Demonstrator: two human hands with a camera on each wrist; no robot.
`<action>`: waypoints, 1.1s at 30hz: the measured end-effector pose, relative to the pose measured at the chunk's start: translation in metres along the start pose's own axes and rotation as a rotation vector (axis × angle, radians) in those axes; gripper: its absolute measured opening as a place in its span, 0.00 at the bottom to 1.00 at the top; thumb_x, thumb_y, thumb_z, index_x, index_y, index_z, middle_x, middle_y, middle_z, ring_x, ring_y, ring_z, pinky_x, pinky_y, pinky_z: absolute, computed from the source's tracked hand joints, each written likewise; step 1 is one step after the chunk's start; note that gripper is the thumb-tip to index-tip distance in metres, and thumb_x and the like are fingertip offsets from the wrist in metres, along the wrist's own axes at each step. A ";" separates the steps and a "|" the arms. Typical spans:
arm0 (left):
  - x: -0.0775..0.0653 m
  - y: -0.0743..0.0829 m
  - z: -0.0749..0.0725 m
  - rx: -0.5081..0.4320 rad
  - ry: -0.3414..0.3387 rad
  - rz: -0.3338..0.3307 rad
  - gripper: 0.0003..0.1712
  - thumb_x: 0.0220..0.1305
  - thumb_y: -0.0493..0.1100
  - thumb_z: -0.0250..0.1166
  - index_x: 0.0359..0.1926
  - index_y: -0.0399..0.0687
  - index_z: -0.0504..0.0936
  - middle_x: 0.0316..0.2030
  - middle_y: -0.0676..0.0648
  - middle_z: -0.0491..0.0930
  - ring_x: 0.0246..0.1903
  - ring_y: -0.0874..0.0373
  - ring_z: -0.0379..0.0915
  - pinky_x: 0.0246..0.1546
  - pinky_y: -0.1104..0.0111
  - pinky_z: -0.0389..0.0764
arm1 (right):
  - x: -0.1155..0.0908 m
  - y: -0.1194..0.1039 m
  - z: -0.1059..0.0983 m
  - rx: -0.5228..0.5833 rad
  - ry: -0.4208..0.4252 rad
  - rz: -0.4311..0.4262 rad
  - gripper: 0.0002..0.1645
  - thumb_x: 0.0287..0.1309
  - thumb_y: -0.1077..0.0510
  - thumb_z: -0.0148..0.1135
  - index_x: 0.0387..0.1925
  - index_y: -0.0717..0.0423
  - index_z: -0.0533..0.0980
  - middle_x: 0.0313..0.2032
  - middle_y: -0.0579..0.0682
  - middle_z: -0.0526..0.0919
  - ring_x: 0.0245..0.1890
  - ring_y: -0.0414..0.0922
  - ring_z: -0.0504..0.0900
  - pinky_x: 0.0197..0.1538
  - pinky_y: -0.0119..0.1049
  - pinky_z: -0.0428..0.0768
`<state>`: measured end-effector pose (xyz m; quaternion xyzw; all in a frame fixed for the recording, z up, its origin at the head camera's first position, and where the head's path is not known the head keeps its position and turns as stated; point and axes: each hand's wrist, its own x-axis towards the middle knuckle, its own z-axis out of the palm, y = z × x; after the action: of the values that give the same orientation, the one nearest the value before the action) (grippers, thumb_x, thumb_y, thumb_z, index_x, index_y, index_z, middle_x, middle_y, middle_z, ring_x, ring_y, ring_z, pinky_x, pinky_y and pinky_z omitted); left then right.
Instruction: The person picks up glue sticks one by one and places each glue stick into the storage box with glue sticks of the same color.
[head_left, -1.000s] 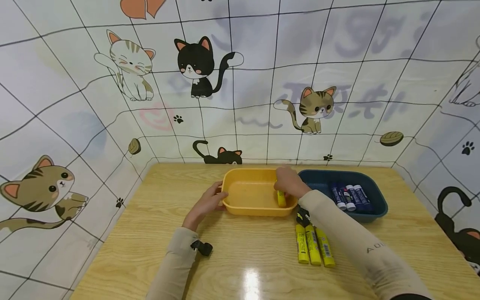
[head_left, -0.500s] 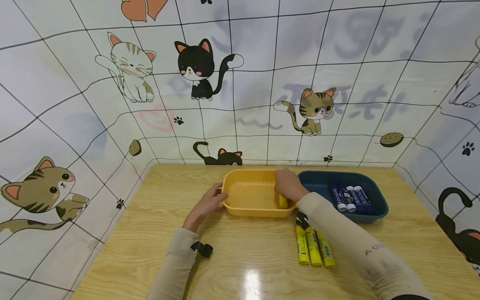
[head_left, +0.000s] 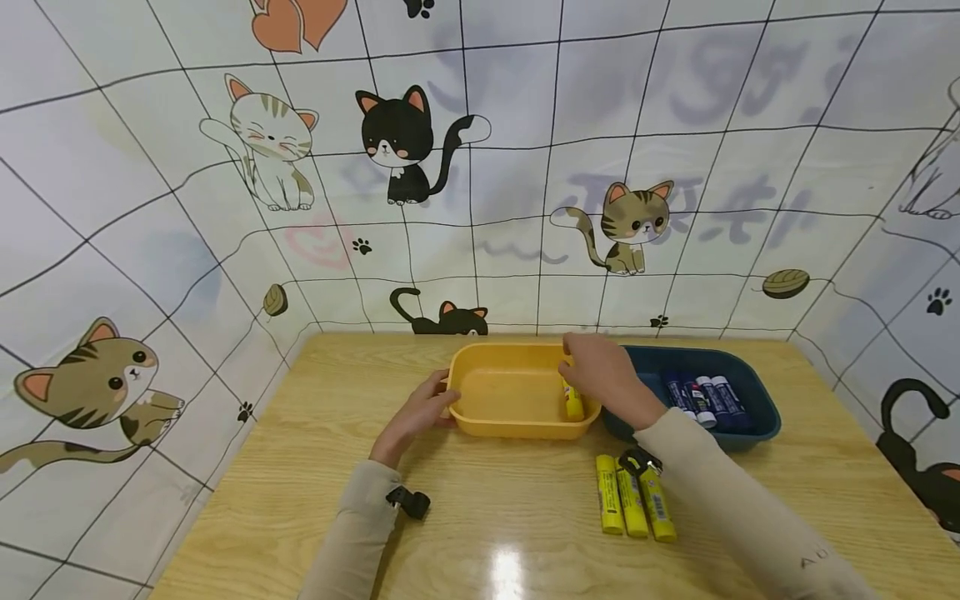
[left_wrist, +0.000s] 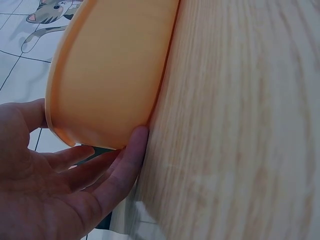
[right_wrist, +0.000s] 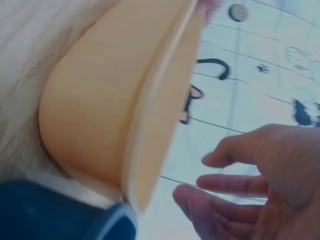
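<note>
A yellow plastic bin stands near the back of the table. My left hand holds its left end; in the left wrist view the thumb meets the rim and the fingers touch the outer wall. Inside the bin, against its right end, is a yellow glue stick, its upper part hidden by my right hand. That hand hovers over the bin's right rim. The right wrist view shows its fingers loosely bent, with nothing between them.
A dark blue bin stands right beside the yellow one, with several blue, white-capped glue sticks inside. Three yellow glue sticks lie side by side in front, partly under the right wrist strap. A cat-patterned wall closes off the back.
My right hand has let go of the yellow glue stick, which now rests in the yellow bin, and has moved right. The left hand keeps its place on the bin.
</note>
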<state>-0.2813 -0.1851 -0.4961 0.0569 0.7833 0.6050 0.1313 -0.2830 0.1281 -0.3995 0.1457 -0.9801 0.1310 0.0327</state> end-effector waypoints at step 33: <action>-0.003 0.001 0.003 0.026 0.022 -0.013 0.31 0.79 0.43 0.54 0.78 0.45 0.62 0.67 0.33 0.72 0.56 0.42 0.81 0.45 0.55 0.90 | -0.129 0.089 -0.013 0.362 -0.267 -0.240 0.09 0.71 0.48 0.63 0.44 0.48 0.82 0.32 0.39 0.86 0.28 0.28 0.77 0.30 0.29 0.78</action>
<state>-0.2774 -0.1824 -0.4952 0.0468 0.7928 0.5946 0.1257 -0.1857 0.2498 -0.4220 0.2806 -0.9119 0.2792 -0.1082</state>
